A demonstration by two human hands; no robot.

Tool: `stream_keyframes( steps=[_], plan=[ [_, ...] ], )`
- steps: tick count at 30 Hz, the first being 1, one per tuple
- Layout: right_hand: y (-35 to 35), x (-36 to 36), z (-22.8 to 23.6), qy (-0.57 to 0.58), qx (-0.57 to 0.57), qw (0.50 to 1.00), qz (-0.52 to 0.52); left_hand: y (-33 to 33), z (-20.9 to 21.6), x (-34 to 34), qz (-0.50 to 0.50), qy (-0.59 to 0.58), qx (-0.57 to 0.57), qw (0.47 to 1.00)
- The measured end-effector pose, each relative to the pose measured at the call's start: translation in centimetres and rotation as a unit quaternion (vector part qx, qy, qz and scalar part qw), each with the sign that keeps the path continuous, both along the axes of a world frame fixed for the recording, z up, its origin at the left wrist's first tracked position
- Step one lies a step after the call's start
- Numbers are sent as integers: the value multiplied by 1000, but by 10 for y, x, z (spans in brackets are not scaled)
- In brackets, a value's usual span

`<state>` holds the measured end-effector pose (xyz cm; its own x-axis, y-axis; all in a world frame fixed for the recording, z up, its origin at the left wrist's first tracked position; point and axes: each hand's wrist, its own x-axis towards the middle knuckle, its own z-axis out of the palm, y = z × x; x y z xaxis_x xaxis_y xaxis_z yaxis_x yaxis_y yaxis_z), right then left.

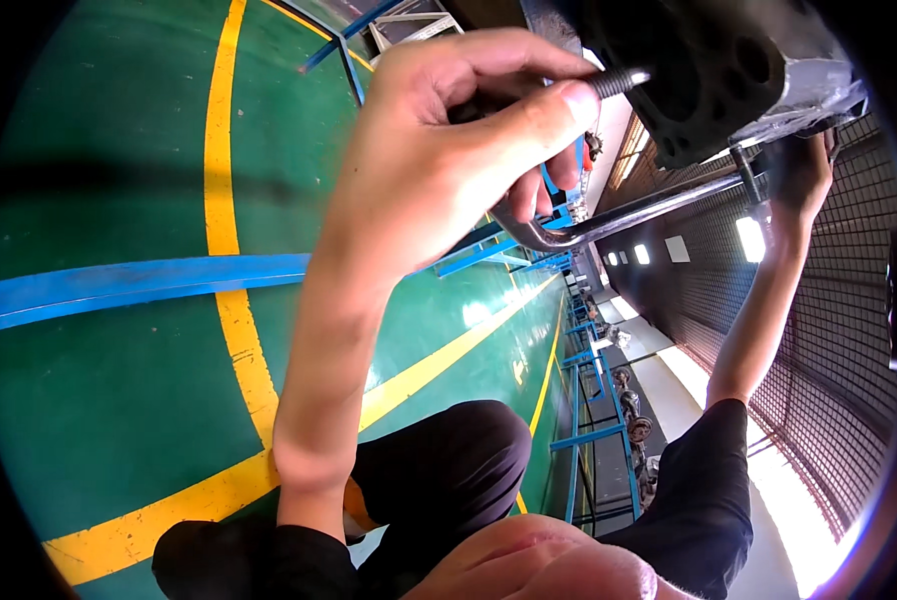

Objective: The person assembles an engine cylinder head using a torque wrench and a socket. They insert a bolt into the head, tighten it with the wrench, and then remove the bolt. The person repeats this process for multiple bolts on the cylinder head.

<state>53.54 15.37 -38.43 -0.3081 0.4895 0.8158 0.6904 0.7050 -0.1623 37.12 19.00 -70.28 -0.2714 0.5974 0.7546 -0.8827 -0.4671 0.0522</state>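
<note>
My left hand [469, 140] is raised at the upper middle, its thumb and forefinger pinching a dark threaded bolt [619, 82]. The bolt's bright tip points at a dark metal casting [754, 65] with several holes, at the upper right. Below those fingers runs a bent metal bar [659, 212]. Its curved end passes by my lower fingers; whether they grip it I cannot tell. Toward the right, the bar meets a short upright metal piece [747, 170] close to the casting. My right hand [804, 180] reaches up under the casting's right side, its fingers mostly hidden in shade.
A blue rail [139, 285] crosses the left side above a green floor [99, 400] with yellow lines [224, 130]. Blue frames [594, 435] stand in a row at the lower middle, with metal parts [639, 430] beside them. Mesh fencing [829, 320] lines the right.
</note>
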Motion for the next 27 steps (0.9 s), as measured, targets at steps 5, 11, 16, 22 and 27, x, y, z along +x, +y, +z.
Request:
stream_keyframes(
  steps=[5,11,16,22,27],
  plan=[
    [0,20,35,-66,13,997,-22,-2,0,25,-138,-78,20,987],
    [-4,8,17,-35,-99,992,69,-1,4,47,-251,-225,110,935],
    [3,11,26,-25,-98,993,59,-11,16,37,-306,-244,77,917],
    [2,19,25,-8,-71,997,23,-12,18,30,-247,-175,-29,953],
    [-1,29,43,-41,-61,997,-30,-8,14,27,-281,-170,12,944]
  ],
)
